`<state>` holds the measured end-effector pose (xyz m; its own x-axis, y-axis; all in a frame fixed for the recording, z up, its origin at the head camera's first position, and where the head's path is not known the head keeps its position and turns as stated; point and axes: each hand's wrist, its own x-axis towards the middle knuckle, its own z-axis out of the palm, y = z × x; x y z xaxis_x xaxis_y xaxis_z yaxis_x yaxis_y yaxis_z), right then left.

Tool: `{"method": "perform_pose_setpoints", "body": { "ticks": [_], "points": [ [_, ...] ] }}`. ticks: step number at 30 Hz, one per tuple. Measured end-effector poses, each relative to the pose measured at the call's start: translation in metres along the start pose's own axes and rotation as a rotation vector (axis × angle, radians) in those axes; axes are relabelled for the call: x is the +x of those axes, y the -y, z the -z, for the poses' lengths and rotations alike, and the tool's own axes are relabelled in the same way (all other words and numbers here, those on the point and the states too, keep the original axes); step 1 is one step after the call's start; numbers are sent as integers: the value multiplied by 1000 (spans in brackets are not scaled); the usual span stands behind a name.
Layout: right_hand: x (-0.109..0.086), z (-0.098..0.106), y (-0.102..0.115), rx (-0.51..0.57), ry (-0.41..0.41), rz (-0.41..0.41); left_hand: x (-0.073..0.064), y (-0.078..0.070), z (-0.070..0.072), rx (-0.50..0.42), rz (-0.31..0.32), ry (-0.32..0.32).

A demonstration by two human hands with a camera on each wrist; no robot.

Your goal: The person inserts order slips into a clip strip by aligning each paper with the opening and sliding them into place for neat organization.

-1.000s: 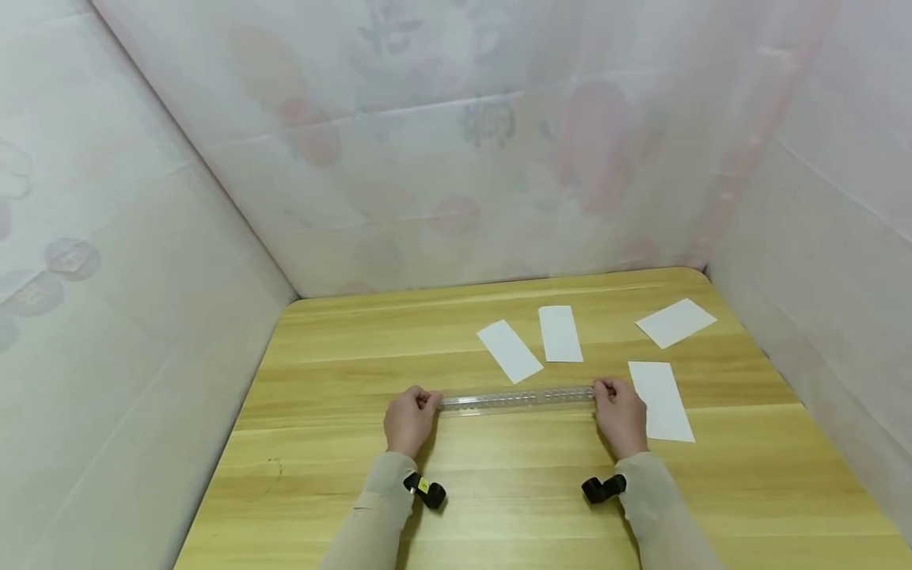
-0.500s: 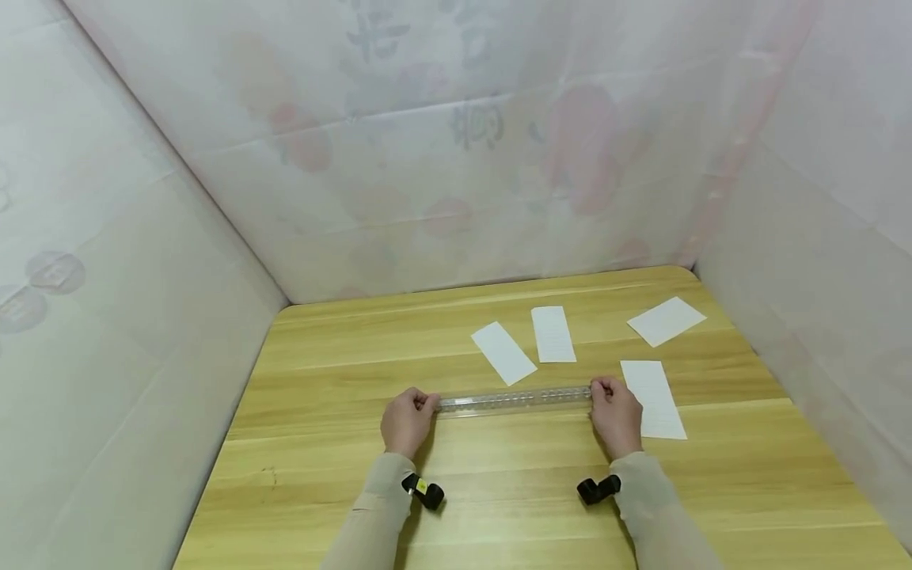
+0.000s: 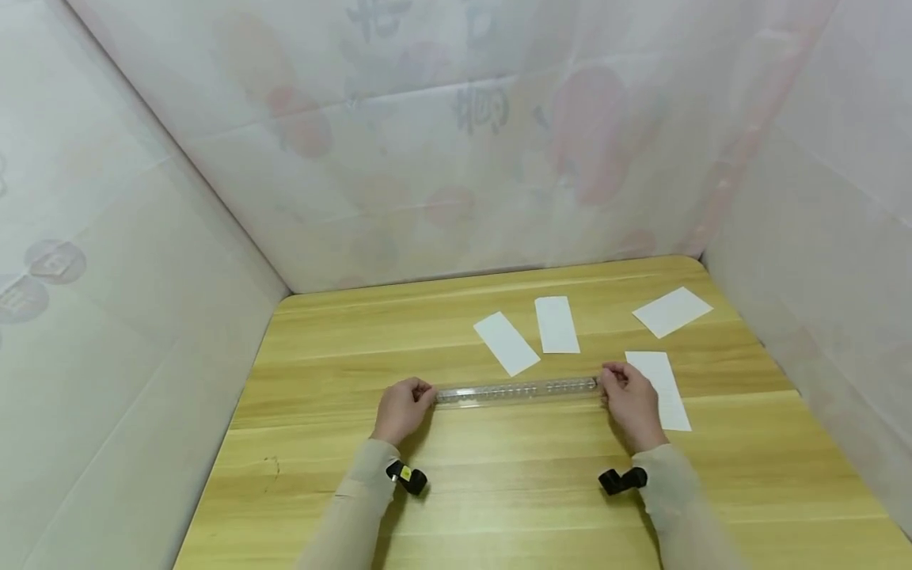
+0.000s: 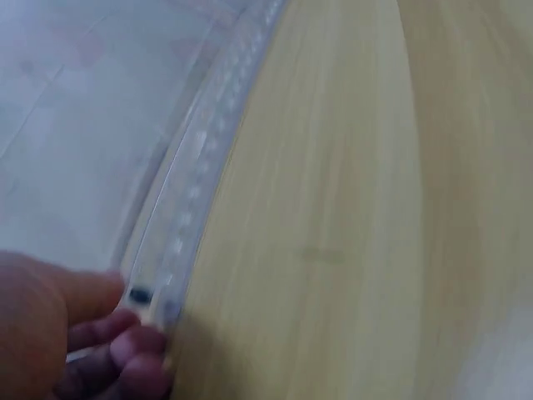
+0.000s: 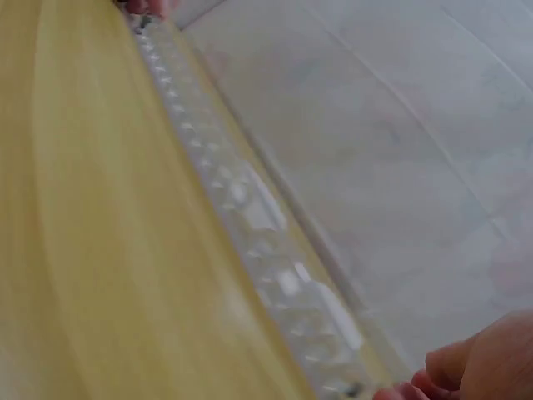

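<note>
Head view: pale, faintly printed cloth [image 3: 456,182] fills the upper frame, and from where I stand the wooden table [image 3: 513,491] spreads across the lower half. Below centre and slightly right, a clear strip [image 3: 516,389] stretches almost level between two hands. The left hand [image 3: 400,413] pinches its left end, fingers curled; the right hand [image 3: 634,405] has the other end between bent thumb and fingertips. Four white cards [image 3: 558,325] lie right of centre. Each wrist bears a small black device [image 3: 623,480].
</note>
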<state>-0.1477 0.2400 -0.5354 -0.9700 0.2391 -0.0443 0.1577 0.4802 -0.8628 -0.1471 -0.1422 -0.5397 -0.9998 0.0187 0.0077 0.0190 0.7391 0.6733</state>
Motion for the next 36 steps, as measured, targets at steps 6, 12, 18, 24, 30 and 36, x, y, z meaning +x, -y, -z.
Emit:
{"method": "perform_pose_setpoints", "body": {
  "ticks": [6, 12, 18, 24, 30, 36],
  "points": [
    [11, 47, -2, -171, -40, 122, 6, 10, 10, -15, -146, 160],
    [20, 90, -23, -315, 28, 104, 11, 12, 8, -26, -195, 176],
    [25, 96, -43, -380, 103, 93, 14, 14, 3, -14, -221, 109],
    [31, 91, -51, -394, 119, 89, 16, 13, -5, -16, -232, 80],
    [34, 86, -54, -431, 117, 104, 16, 10, -12, -16, -227, 31],
    [35, 87, -55, -436, 175, 86, 13, 8, -16, -40, -192, 0]
  ]
}}
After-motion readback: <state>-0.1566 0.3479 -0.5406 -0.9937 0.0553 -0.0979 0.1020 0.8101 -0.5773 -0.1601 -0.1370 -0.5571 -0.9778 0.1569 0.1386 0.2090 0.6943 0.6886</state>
